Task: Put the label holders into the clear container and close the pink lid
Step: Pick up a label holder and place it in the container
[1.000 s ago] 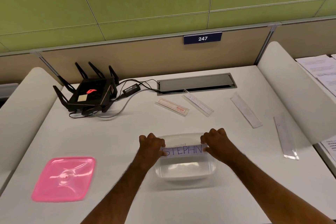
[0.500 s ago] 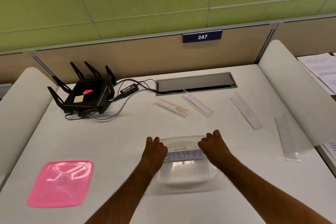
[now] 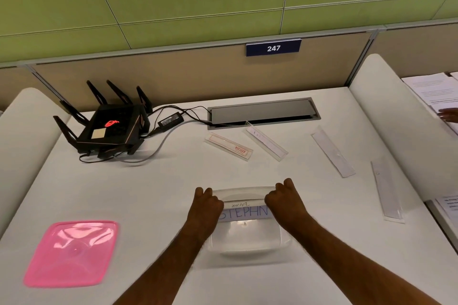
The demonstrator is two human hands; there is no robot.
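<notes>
A clear container [image 3: 247, 242] sits on the white desk in front of me. Across its opening lies a label holder [image 3: 245, 213] with blue letters on it. My left hand [image 3: 207, 205] grips the holder's left end and my right hand [image 3: 285, 199] grips its right end, fingers curled. The pink lid [image 3: 71, 252] lies flat on the desk at the near left. Several more label holders lie further back: one with a red mark [image 3: 229, 146], a clear one [image 3: 266, 142], and two to the right [image 3: 332, 151] [image 3: 386, 190].
A black router [image 3: 109, 126] with antennas and its cables stands at the back left. A grey cable hatch [image 3: 262, 112] is set into the desk at the back. Padded white dividers flank the desk; papers [image 3: 436, 91] and another person's hand [image 3: 449, 115] are at far right.
Both hands have lowered the lettered label holder a little onto the container, and their fingers curl tighter at its ends. The view shifted slightly.
</notes>
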